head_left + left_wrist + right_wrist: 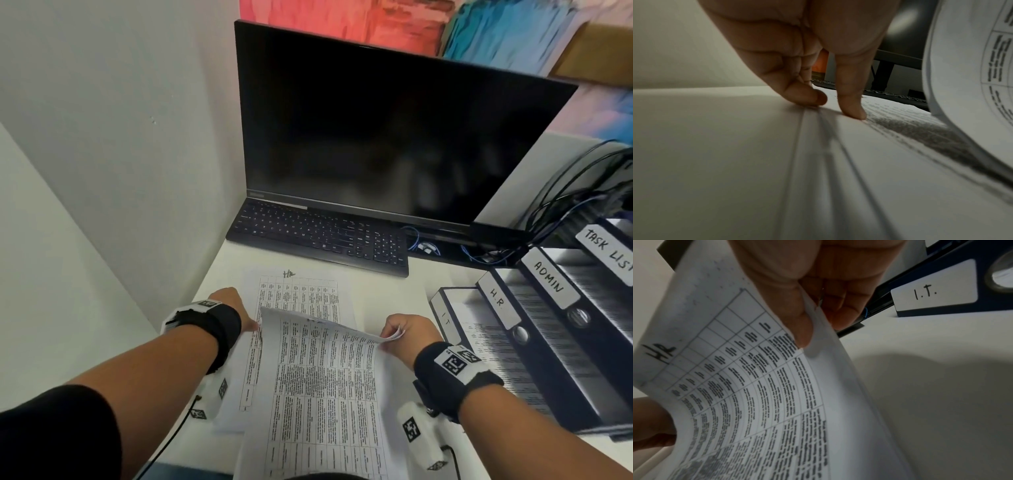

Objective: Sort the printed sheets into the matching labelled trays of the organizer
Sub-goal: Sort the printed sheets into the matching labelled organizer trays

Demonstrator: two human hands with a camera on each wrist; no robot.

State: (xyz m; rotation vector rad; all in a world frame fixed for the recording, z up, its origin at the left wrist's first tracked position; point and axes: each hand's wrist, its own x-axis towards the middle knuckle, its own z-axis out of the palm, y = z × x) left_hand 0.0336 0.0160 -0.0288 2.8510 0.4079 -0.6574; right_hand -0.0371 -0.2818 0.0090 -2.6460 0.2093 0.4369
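A stack of printed table sheets lies on the white desk, its top sheet marked "HR" by hand. My left hand presses fingertips on the stack's left edge. My right hand pinches the far right corner of a lifted, curling sheet between thumb and fingers. In the right wrist view that sheet carries a handwritten "HR". The dark blue organizer stands on the right, with trays labelled I.T., H.R., ADMIN and TASK LIST.
A black keyboard and a dark monitor stand behind the sheets. Cables hang behind the organizer. The white wall bounds the desk on the left. Printed sheets lie in the I.T. tray.
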